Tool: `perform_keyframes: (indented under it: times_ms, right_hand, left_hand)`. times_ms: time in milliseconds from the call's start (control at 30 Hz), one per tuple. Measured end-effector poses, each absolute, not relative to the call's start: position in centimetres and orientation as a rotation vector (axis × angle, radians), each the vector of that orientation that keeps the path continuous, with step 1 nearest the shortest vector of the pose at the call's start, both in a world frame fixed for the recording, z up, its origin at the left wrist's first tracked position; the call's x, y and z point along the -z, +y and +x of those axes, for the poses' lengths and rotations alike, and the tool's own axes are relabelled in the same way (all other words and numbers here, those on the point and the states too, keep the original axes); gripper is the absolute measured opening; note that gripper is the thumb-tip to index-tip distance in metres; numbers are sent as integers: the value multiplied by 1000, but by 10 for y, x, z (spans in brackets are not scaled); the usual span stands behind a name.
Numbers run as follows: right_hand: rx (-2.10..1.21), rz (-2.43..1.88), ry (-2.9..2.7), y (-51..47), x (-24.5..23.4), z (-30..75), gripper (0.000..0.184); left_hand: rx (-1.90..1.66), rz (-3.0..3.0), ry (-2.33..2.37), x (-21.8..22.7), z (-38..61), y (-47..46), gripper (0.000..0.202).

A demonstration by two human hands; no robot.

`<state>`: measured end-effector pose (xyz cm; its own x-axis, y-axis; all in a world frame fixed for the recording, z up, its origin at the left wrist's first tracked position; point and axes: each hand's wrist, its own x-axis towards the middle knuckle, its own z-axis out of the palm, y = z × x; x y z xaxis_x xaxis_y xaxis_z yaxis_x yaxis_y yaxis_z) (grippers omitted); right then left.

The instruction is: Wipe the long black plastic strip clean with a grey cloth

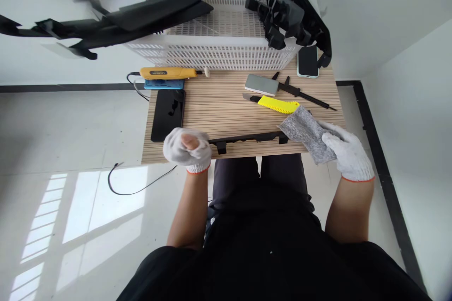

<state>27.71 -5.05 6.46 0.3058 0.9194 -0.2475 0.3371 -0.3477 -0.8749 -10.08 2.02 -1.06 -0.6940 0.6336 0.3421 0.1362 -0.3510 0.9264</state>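
My left hand, in a white knit glove with the thumb bare, is closed around the left end of a long thin black plastic strip. The strip lies across the table's near edge, with small tabs hanging below it. In my gloved right hand is a grey speckled cloth, pinched at its right side. The cloth's far end covers the right end of the strip. Just beyond the cloth lies a yellow utility knife with its blade pointing left.
Behind the knife are a grey sharpening stone and black calipers. A yellow rotary tool and a black phone lie at left, another phone at right. A white basket holding black plastic parts stands at the back.
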Motion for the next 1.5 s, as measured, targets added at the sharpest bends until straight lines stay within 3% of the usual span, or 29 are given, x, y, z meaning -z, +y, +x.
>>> perform_keyframes:
  times_ms: [133,300,533,667,800,1000,1200,1367,1500]
  right_hand:
    - [-1029,-1708,-996,-59,-38,271,49]
    - [-1002,-1623,-929,-67,-11,260,55]
    - [-894,-1627,-1253,-68,-13,254,69]
    - [-741,-1612,-1128,-64,-22,247,54]
    - [-550,-1678,-969,-60,-19,245,38]
    - [-818,-1614,-1052,-62,-7,249,78]
    - [-649,-1619,-930,-66,-6,251,46]
    - [-792,-1646,-1075,-67,-5,257,67]
    - [-633,-1719,-1052,-67,-6,261,40]
  left_hand:
    - [-2373,746,1338,-5,-100,35,58]
    - [-2208,285,711,-15,-100,38,39]
    - [-1782,37,371,-19,-87,24,26]
    - [-1693,90,292,-18,-92,24,48]
    - [-1707,126,293,-21,-92,24,52]
    - [-1679,180,459,-28,-85,21,55]
    - [-1709,109,269,-23,-87,22,53]
    - [-1667,98,222,-21,-86,21,53]
    - [-1718,195,331,-20,-86,20,58]
